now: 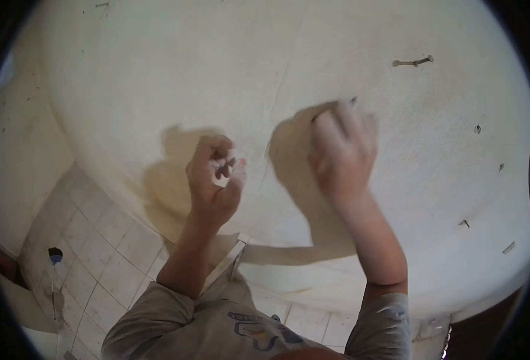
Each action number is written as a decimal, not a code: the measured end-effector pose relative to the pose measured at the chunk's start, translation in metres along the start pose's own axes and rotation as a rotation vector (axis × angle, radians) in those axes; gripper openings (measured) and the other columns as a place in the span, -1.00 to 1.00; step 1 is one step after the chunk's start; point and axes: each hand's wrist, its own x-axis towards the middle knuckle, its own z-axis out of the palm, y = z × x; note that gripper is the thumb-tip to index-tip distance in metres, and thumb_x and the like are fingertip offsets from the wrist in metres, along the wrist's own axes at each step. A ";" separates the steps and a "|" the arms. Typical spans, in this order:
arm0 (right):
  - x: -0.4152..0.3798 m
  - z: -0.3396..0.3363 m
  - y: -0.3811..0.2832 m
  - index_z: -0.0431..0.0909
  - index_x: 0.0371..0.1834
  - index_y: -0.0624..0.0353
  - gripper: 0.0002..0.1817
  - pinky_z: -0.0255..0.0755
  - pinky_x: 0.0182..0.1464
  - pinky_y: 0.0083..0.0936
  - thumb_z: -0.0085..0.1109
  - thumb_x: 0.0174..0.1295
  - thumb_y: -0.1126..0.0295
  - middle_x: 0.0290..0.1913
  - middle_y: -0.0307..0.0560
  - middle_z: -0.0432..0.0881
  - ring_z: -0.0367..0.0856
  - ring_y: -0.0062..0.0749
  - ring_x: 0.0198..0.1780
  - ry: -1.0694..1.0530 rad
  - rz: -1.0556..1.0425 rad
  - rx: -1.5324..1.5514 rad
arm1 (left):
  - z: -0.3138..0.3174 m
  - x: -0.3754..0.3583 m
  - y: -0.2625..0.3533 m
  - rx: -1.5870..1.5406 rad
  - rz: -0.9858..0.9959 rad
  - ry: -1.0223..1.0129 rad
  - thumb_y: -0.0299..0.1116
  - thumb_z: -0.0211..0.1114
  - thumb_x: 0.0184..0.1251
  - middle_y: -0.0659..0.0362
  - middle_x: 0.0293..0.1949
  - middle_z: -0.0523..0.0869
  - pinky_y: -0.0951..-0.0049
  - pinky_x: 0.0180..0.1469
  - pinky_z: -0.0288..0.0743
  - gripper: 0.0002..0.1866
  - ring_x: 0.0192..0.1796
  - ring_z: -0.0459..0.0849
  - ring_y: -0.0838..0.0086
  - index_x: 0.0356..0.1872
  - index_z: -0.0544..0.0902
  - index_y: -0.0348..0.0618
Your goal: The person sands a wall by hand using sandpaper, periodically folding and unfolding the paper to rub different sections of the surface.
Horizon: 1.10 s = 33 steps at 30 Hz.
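My left hand (217, 180) is raised before a pale wall (217, 72), its fingers curled toward the thumb around a small gap. Whitish material shows on the fingers, and whether something small is held there is unclear. Higher and to the right, my right hand (344, 147) is closed and blurred by motion. A thin dark tip (354, 101) sticks out above its fingers; the rest of that object is hidden. Both hands cast shadows on the wall.
A metal fitting (413, 62) juts from the wall at the upper right, with several small hooks or nails lower down. Below are floor tiles (97, 258), a blue-and-black long-handled tool (55, 256) at the left and a pale narrow ledge (223, 264) beneath my left forearm.
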 end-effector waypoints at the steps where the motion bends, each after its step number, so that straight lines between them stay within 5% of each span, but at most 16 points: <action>1: 0.018 -0.001 0.007 0.37 -0.57 0.11 -0.79 0.31 -0.27 -0.25 0.26 -0.01 0.56 -0.46 -0.10 0.44 0.45 -0.15 -0.41 0.021 0.005 -0.090 | -0.014 0.000 -0.002 0.018 0.021 0.001 -0.54 0.28 0.25 0.25 -0.32 0.51 0.62 -0.38 0.26 -0.80 -0.41 0.35 0.66 -0.14 0.51 -0.21; 4: 0.065 -0.013 0.027 0.30 -0.62 0.11 -0.71 0.27 -0.32 -0.23 0.27 0.04 0.55 -0.49 -0.15 0.43 0.44 -0.17 -0.46 0.127 0.108 -0.190 | -0.037 -0.007 -0.021 -0.120 0.021 0.065 -0.57 0.24 0.29 0.23 -0.28 0.51 0.62 -0.37 0.26 -0.84 -0.39 0.35 0.67 -0.14 0.51 -0.23; 7: 0.064 -0.017 0.025 0.52 -0.45 0.11 -0.89 0.30 -0.20 -0.18 0.21 -0.04 0.55 -0.24 -0.01 0.61 0.55 -0.13 -0.25 0.009 0.206 -0.213 | -0.038 -0.014 -0.030 -0.198 -0.102 0.104 -0.56 0.20 0.34 0.23 -0.26 0.51 0.64 -0.32 0.27 -0.89 -0.36 0.35 0.68 -0.15 0.50 -0.24; 10: 0.010 0.016 -0.013 0.62 -0.19 0.10 -0.75 0.42 0.02 0.00 0.23 0.02 0.52 0.01 0.09 0.63 0.63 -0.04 -0.08 -0.268 0.002 -0.116 | -0.042 -0.016 -0.029 -0.300 -0.219 0.160 -0.53 0.19 0.37 0.24 -0.25 0.50 0.64 -0.29 0.29 -0.88 -0.33 0.37 0.67 -0.13 0.49 -0.25; 11: -0.014 0.025 -0.033 0.64 -0.29 0.11 -0.88 0.46 0.09 -0.14 0.26 0.09 0.46 -0.25 -0.03 0.57 0.62 -0.06 0.02 -0.283 -0.155 -0.053 | -0.041 -0.017 -0.025 -0.344 -0.262 0.184 -0.52 0.19 0.38 0.24 -0.25 0.50 0.64 -0.29 0.29 -0.88 -0.33 0.38 0.67 -0.12 0.49 -0.25; 14: -0.097 0.025 -0.076 0.66 -0.10 0.10 -0.76 0.44 0.22 -0.01 0.24 0.16 0.38 0.14 0.02 0.61 0.59 -0.09 0.20 -0.867 -0.557 -0.084 | -0.039 -0.026 -0.020 -0.378 -0.299 0.165 -0.52 0.19 0.40 0.25 -0.29 0.50 0.62 -0.29 0.31 -0.87 -0.32 0.40 0.67 -0.09 0.50 -0.23; 17: -0.081 0.004 -0.054 0.65 -0.11 0.11 -0.75 0.44 0.20 -0.05 0.27 0.14 0.35 0.16 -0.01 0.60 0.60 -0.12 0.16 -0.880 -0.435 0.045 | -0.031 -0.038 -0.031 -0.323 -0.040 0.184 -0.50 0.20 0.42 0.27 -0.34 0.51 0.62 -0.31 0.32 -0.89 -0.36 0.41 0.67 -0.10 0.50 -0.21; 19: -0.038 -0.002 -0.042 0.65 -0.19 0.08 -0.80 0.44 0.04 -0.17 0.32 0.10 0.35 -0.09 -0.03 0.64 0.65 -0.18 -0.02 -0.555 -0.381 -0.058 | -0.027 -0.047 -0.025 -0.447 -0.210 0.147 -0.49 0.21 0.44 0.27 -0.36 0.52 0.61 -0.33 0.32 -0.92 -0.38 0.42 0.68 -0.14 0.52 -0.21; 21: 0.012 -0.008 -0.012 0.68 -0.19 0.09 -0.80 0.41 0.22 -0.06 0.30 0.10 0.39 -0.07 -0.06 0.67 0.69 -0.19 -0.02 -0.458 -0.209 -0.203 | -0.022 -0.050 -0.022 -0.510 -0.314 0.088 -0.47 0.22 0.44 0.28 -0.38 0.52 0.61 -0.35 0.31 -0.95 -0.40 0.41 0.68 -0.18 0.54 -0.20; 24: 0.078 -0.034 0.022 0.64 -0.36 0.03 -0.86 0.41 -0.12 -0.19 0.36 -0.01 0.44 -0.34 -0.10 0.67 0.65 -0.25 -0.34 -0.232 -0.062 -0.386 | -0.010 -0.059 -0.027 -0.523 -0.378 0.034 -0.45 0.23 0.43 0.29 -0.42 0.51 0.61 -0.38 0.29 -0.94 -0.44 0.39 0.68 -0.25 0.55 -0.20; 26: 0.077 -0.032 0.036 0.48 -0.61 -0.02 -0.82 0.22 -0.38 -0.40 0.27 0.03 0.50 -0.59 -0.28 0.44 0.28 -0.44 -0.60 -0.069 -0.112 -0.343 | -0.006 -0.064 -0.028 -0.538 -0.414 0.023 -0.43 0.24 0.41 0.29 -0.44 0.50 0.60 -0.41 0.26 -0.92 -0.46 0.38 0.67 -0.29 0.55 -0.19; 29: 0.019 -0.017 0.012 0.63 -0.22 0.07 -0.68 0.42 -0.15 -0.21 0.37 -0.14 0.45 -0.24 -0.09 0.71 0.68 -0.22 -0.23 -0.286 -0.120 -0.153 | -0.006 -0.065 -0.028 -0.877 -0.712 0.052 -0.39 0.24 0.39 0.28 -0.46 0.49 0.60 -0.43 0.24 -0.88 -0.48 0.38 0.65 -0.31 0.54 -0.20; 30: -0.011 -0.009 -0.002 0.61 -0.04 0.11 -0.57 0.51 0.01 -0.15 0.36 -0.08 0.43 -0.12 -0.03 0.71 0.69 -0.17 -0.09 -0.438 -0.214 -0.069 | -0.007 -0.063 -0.028 -0.864 -0.661 0.044 -0.37 0.25 0.39 0.27 -0.47 0.49 0.60 -0.43 0.23 -0.87 -0.49 0.38 0.64 -0.32 0.53 -0.19; 31: -0.041 0.001 -0.021 0.57 -0.29 0.07 -0.78 0.43 0.01 -0.14 0.34 -0.05 0.41 -0.15 -0.03 0.62 0.58 -0.17 -0.06 -0.536 -0.268 0.023 | -0.007 -0.062 -0.027 -0.847 -0.612 0.036 -0.36 0.25 0.38 0.27 -0.47 0.49 0.60 -0.43 0.23 -0.86 -0.49 0.39 0.64 -0.33 0.53 -0.19; 32: -0.081 0.006 -0.047 0.64 -0.18 0.09 -0.69 0.45 0.27 -0.14 0.33 -0.06 0.37 -0.06 -0.01 0.65 0.60 -0.12 0.11 -0.748 -0.227 0.079 | -0.010 -0.061 -0.027 -0.828 -0.564 0.026 -0.35 0.25 0.38 0.27 -0.48 0.49 0.60 -0.43 0.22 -0.85 -0.49 0.39 0.63 -0.34 0.52 -0.18; 33: -0.114 0.004 -0.059 0.67 -0.06 0.09 -0.61 0.36 0.43 -0.16 0.32 -0.03 0.32 -0.01 -0.03 0.66 0.58 -0.03 0.22 -0.960 -0.507 -0.032 | -0.010 -0.060 -0.023 -0.781 -0.514 0.033 -0.34 0.25 0.38 0.27 -0.49 0.48 0.60 -0.43 0.22 -0.84 -0.50 0.38 0.63 -0.35 0.52 -0.18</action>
